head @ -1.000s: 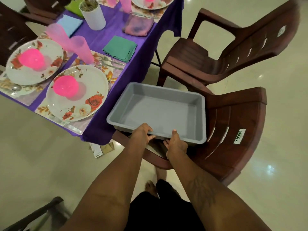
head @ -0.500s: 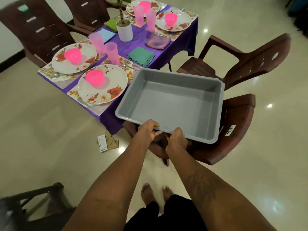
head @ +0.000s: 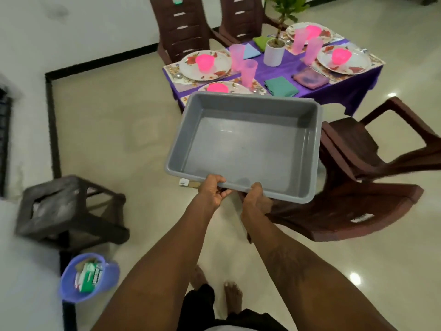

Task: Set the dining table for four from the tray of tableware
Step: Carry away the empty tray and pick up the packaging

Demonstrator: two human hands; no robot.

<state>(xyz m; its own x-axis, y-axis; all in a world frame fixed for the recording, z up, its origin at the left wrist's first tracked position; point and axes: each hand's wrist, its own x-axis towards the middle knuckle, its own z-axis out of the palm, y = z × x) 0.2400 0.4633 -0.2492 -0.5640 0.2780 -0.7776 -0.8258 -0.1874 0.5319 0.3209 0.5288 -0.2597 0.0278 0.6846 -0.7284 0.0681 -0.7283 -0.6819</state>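
Lifted clear of the chair [head: 353, 211], grey tray [head: 243, 144] gripped by left hand [head: 213, 192] and right hand [head: 256, 199]; at twelve o'clock, desk [head: 334, 89] with four plates, four tumblers.

A home dining room is shown: a desk [head: 358, 91] draped in purple cloth is laid with floral plates [head: 205, 65], pink tumblers [head: 249, 72] and folded napkins [head: 281, 86], ringed by brown plastic chairs [head: 181, 27] on a glossy tiled floor [head: 114, 120], with a potted plant [head: 274, 53] set at the centre.

Matt grey plastic tray [head: 243, 144] (smooth inside), glossy tiled floor [head: 114, 130], purple tablecloth [head: 317, 91].
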